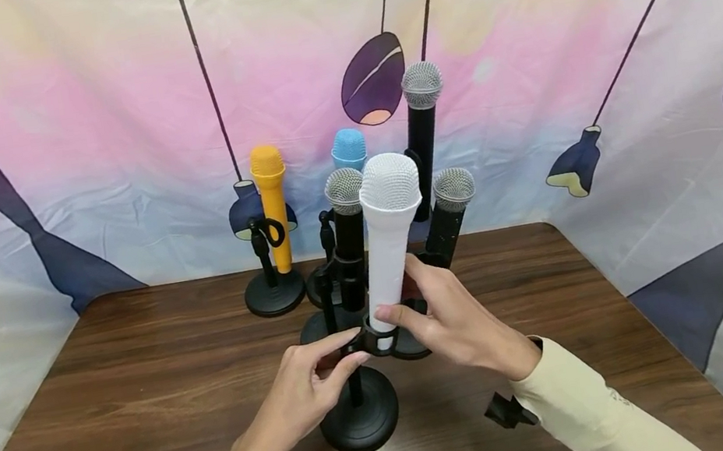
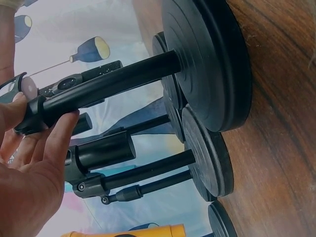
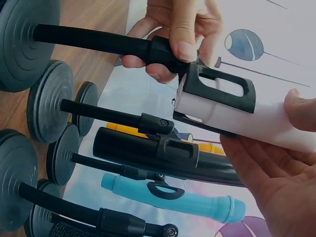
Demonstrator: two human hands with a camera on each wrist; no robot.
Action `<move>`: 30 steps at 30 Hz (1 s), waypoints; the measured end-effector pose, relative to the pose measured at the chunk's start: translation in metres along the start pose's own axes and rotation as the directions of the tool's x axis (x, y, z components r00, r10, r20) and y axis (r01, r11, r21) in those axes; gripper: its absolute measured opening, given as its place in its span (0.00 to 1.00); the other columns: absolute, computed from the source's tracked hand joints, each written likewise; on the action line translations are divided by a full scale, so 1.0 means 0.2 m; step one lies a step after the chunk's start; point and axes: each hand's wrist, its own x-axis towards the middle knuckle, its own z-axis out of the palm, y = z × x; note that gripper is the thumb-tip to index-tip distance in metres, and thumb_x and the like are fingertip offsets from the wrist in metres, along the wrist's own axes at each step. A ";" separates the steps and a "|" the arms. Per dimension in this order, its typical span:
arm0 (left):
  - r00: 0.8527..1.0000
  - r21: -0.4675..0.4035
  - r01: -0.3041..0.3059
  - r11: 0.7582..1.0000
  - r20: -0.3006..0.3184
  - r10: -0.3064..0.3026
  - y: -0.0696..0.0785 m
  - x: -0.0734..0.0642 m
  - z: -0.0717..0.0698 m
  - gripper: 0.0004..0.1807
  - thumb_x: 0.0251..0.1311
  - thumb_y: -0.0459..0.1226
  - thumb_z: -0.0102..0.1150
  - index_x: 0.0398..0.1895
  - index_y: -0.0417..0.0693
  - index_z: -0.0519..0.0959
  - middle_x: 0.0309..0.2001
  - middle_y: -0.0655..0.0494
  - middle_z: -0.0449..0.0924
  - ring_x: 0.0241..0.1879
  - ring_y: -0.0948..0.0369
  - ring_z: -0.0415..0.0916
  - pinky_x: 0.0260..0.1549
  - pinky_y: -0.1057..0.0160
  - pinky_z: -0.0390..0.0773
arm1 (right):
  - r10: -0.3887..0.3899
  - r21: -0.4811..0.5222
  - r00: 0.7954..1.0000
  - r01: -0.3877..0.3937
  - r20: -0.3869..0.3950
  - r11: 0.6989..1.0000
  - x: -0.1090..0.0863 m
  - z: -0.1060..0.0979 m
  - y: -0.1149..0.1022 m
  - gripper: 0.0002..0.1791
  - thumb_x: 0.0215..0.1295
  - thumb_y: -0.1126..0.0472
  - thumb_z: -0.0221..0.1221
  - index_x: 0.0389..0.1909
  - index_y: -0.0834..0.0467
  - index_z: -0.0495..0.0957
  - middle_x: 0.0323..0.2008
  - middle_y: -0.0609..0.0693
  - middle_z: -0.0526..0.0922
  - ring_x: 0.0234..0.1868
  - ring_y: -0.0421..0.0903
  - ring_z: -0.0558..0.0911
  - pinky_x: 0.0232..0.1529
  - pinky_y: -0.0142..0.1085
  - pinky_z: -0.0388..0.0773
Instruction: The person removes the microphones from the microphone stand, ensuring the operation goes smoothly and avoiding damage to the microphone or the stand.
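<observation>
My right hand (image 1: 453,313) holds a white microphone (image 1: 393,244) around its lower body, thumb on the near side. The microphone stands nearly upright, head up, its lower end inside the black clip (image 3: 217,96) of a desk stand. With thumb and fingers, my left hand (image 1: 303,392) pinches the top of that stand just below the clip. The stand's pole (image 2: 118,74) rises from a round black base (image 1: 360,423) on the table. In the right wrist view, the left thumb lies right at the clip's joint.
Behind the white microphone, other stands hold a yellow microphone (image 1: 274,208), a blue one (image 1: 349,147) and several black ones with silver heads, such as the tall one (image 1: 422,137). The wooden table (image 1: 145,386) ends at a patterned cloth backdrop (image 1: 134,135).
</observation>
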 end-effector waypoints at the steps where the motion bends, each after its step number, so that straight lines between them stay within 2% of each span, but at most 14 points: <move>1: 1.000 -0.002 -0.003 1.000 -0.001 0.003 0.00 0.00 0.00 0.17 0.68 0.38 0.65 0.57 0.44 0.84 0.17 0.72 0.61 0.16 0.74 0.54 0.15 0.70 0.63 | 0.000 0.007 1.000 0.000 0.000 1.000 0.00 0.00 0.00 0.25 0.68 0.69 0.64 0.63 0.66 0.67 0.51 0.55 0.81 0.47 0.45 0.84 0.50 0.41 0.81; 7: 1.000 -0.006 -0.003 1.000 0.003 0.003 -0.01 0.00 0.01 0.17 0.68 0.39 0.64 0.58 0.45 0.84 0.17 0.72 0.61 0.16 0.74 0.54 0.15 0.70 0.62 | -0.063 0.076 0.998 0.064 -0.020 0.995 0.01 -0.03 -0.01 0.23 0.72 0.71 0.59 0.64 0.68 0.65 0.51 0.59 0.79 0.48 0.49 0.84 0.48 0.44 0.83; 10: 1.000 -0.008 0.001 1.000 0.002 -0.001 -0.01 0.00 0.01 0.17 0.69 0.40 0.64 0.58 0.46 0.84 0.18 0.71 0.63 0.16 0.73 0.55 0.15 0.70 0.62 | -0.103 0.118 0.992 0.111 -0.074 0.987 0.03 -0.06 -0.02 0.24 0.73 0.69 0.58 0.65 0.68 0.64 0.50 0.61 0.80 0.49 0.52 0.84 0.47 0.44 0.83; 13: 1.000 0.001 -0.009 1.000 -0.008 0.009 0.00 0.00 0.01 0.17 0.69 0.39 0.64 0.58 0.47 0.84 0.19 0.71 0.65 0.17 0.73 0.56 0.16 0.70 0.64 | -0.108 0.131 0.986 0.125 -0.130 0.983 0.03 -0.11 -0.03 0.25 0.74 0.66 0.59 0.67 0.67 0.65 0.50 0.60 0.81 0.50 0.52 0.84 0.48 0.44 0.83; 17: 0.998 0.047 -0.050 0.998 -0.022 0.051 0.00 -0.01 0.01 0.17 0.69 0.37 0.64 0.58 0.45 0.83 0.22 0.70 0.70 0.18 0.73 0.59 0.17 0.70 0.67 | -0.082 0.108 0.985 0.099 -0.154 0.989 0.01 -0.17 -0.04 0.25 0.73 0.66 0.60 0.66 0.68 0.66 0.50 0.61 0.82 0.52 0.51 0.83 0.51 0.40 0.81; 22: 0.996 0.092 -0.084 0.992 -0.020 0.086 0.02 -0.02 0.01 0.18 0.68 0.34 0.64 0.60 0.42 0.82 0.36 0.61 0.85 0.22 0.74 0.68 0.21 0.70 0.74 | -0.042 0.089 0.986 0.057 -0.161 0.994 -0.04 -0.22 -0.01 0.25 0.71 0.69 0.61 0.66 0.68 0.67 0.51 0.62 0.81 0.53 0.48 0.83 0.53 0.38 0.80; 26: 0.997 0.139 -0.073 0.988 -0.022 0.077 0.04 -0.03 0.02 0.18 0.67 0.32 0.65 0.60 0.40 0.81 0.44 0.53 0.87 0.26 0.73 0.76 0.25 0.71 0.78 | -0.008 0.058 0.985 0.018 -0.174 0.998 -0.10 -0.25 0.02 0.25 0.68 0.74 0.62 0.65 0.68 0.69 0.53 0.60 0.80 0.52 0.46 0.83 0.51 0.35 0.81; 30: 0.992 0.243 -0.062 0.968 -0.088 0.085 0.06 -0.03 0.03 0.18 0.62 0.28 0.67 0.56 0.37 0.83 0.44 0.48 0.87 0.27 0.71 0.80 0.25 0.72 0.79 | 0.029 0.019 0.982 -0.025 -0.188 0.999 -0.15 -0.28 0.06 0.26 0.64 0.77 0.64 0.63 0.68 0.71 0.56 0.60 0.78 0.51 0.45 0.82 0.49 0.34 0.81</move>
